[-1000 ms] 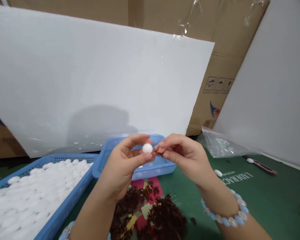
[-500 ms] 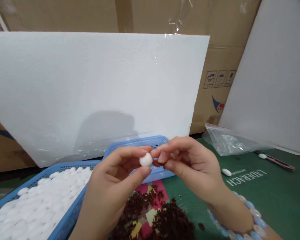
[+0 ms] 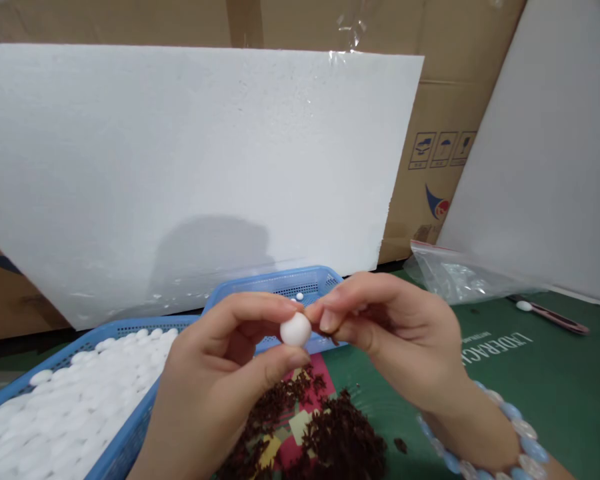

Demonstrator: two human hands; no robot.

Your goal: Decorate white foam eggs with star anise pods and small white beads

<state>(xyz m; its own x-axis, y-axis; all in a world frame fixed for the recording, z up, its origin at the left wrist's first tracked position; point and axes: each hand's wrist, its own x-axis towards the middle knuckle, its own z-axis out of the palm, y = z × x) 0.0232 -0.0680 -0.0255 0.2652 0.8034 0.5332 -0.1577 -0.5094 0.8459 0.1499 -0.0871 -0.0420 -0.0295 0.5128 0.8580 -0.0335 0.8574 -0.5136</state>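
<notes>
A smooth white egg-shaped ball (image 3: pixel 295 330) is pinched between the thumb and fingertips of my left hand (image 3: pixel 210 373). Close against its right side, my right hand (image 3: pixel 405 340) has its thumb and index finger pressed together. A sliver of something dark brown shows under those fingertips, mostly hidden. Below both hands lies a heap of dark reddish-brown, crinkly bits (image 3: pixel 347 437), partly on a red and yellow patterned patch (image 3: pixel 300 423).
To the left, a blue basket (image 3: pixel 125 433) is full of white egg-shaped pieces. A second blue basket (image 3: pixel 260 281) behind my hands holds a few white pieces. On the green mat (image 3: pixel 530 387) lie a clear plastic bag (image 3: pixel 460 280) and a slim pink tool (image 3: pixel 560 321). A white board (image 3: pixel 205 153) stands behind.
The hands have shifted slightly, the right fingertips still beside the ball. The loose white piece on the mat is now hidden behind my right hand. The view has tilted a little.
</notes>
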